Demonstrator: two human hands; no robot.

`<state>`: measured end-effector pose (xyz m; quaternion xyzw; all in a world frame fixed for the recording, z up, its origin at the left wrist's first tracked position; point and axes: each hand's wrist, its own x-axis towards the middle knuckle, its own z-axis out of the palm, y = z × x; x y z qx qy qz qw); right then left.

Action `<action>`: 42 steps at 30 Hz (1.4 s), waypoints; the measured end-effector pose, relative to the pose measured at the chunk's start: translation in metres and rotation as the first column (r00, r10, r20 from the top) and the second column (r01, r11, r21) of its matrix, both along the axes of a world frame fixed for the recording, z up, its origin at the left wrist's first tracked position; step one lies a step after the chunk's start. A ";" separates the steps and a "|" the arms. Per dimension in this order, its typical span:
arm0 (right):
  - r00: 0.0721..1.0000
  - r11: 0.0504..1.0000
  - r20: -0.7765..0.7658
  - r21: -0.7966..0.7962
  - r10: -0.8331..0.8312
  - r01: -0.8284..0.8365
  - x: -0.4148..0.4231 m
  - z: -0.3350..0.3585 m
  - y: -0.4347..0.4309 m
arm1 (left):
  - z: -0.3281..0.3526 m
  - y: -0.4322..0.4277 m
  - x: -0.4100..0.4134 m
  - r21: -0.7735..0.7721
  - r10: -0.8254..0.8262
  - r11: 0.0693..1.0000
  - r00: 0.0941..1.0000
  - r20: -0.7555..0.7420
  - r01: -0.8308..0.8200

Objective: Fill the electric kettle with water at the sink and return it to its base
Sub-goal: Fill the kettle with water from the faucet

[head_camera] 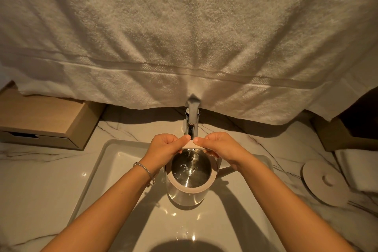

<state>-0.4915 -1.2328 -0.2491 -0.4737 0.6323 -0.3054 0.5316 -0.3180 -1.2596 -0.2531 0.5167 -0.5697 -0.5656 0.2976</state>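
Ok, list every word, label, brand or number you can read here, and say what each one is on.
None: no text can be read in this view.
The kettle, kettle base, tap, wooden box and towel show no print, logo or number.

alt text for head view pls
A left hand and right hand hold an open kettle by its rim under a faucet, water streaming in, above a white sink. A towel hangs behind; a round disc lies on the counter.
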 end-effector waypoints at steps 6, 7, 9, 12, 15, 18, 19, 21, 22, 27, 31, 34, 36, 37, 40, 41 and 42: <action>1.000 1.000 -0.001 0.003 -0.014 0.014 0.000 0.000 -0.001 | -0.002 -0.001 0.000 0.005 0.005 1.000 1.000 -0.006 -0.005; 1.000 1.000 0.001 0.005 -0.013 0.013 0.000 0.000 -0.001 | -0.002 -0.001 0.000 0.005 0.003 1.000 1.000 -0.004 -0.003; 1.000 1.000 0.015 0.007 -0.006 0.006 0.000 0.000 0.000 | -0.003 -0.001 0.000 0.003 0.000 1.000 1.000 -0.001 0.000; 1.000 1.000 0.026 0.005 -0.004 0.004 0.000 0.000 0.000 | -0.004 -0.001 0.000 -0.002 0.001 1.000 1.000 0.005 -0.001; 1.000 1.000 0.018 0.006 -0.006 0.006 0.000 0.000 -0.001 | -0.004 -0.001 0.000 -0.002 0.002 1.000 1.000 0.002 -0.002; 1.000 1.000 0.006 0.007 -0.006 0.006 0.000 0.000 -0.001 | -0.004 -0.002 0.000 -0.006 0.006 1.000 1.000 0.006 -0.006; 1.000 1.000 0.006 0.008 -0.006 0.006 0.000 0.000 -0.001 | -0.004 -0.002 0.000 -0.007 0.007 1.000 1.000 0.007 -0.007; 1.000 1.000 0.008 0.009 -0.006 0.006 0.000 0.001 0.000 | -0.004 -0.002 0.000 -0.008 0.005 1.000 1.000 0.005 -0.005; 1.000 1.000 0.006 0.009 -0.007 0.007 0.000 0.001 0.000 | -0.004 -0.002 0.000 -0.008 0.003 1.000 1.000 0.005 -0.003; 1.000 1.000 -0.011 0.009 -0.011 0.011 0.001 0.002 0.000 | -0.004 -0.001 0.000 -0.004 0.000 1.000 1.000 0.001 0.000; 1.000 1.000 -0.005 0.009 -0.010 0.010 0.001 0.003 0.001 | -0.004 -0.001 0.000 -0.004 0.000 1.000 1.000 0.004 0.000; 1.000 1.000 -0.004 0.010 -0.009 0.009 0.001 0.003 0.001 | -0.004 -0.001 0.000 -0.002 0.007 1.000 1.000 0.003 -0.007; 1.000 1.000 -0.010 0.012 -0.010 0.011 0.001 0.003 0.001 | -0.005 -0.001 0.000 0.002 0.009 1.000 1.000 0.000 -0.009; 1.000 1.000 -0.010 0.012 -0.011 0.011 0.001 0.003 0.001 | -0.005 -0.001 0.000 0.004 0.011 1.000 1.000 0.000 -0.011; 1.000 1.000 -0.006 0.011 -0.008 0.008 0.001 0.002 0.002 | -0.005 -0.001 0.000 0.005 0.012 1.000 1.000 -0.005 -0.012; 1.000 1.000 -0.008 0.012 -0.007 0.008 0.001 0.002 0.002 | -0.005 -0.001 0.000 0.007 0.012 1.000 1.000 -0.009 -0.012; 1.000 1.000 -0.012 0.014 -0.008 0.008 0.001 0.001 0.002 | -0.005 -0.001 0.000 0.010 0.013 1.000 1.000 -0.012 -0.012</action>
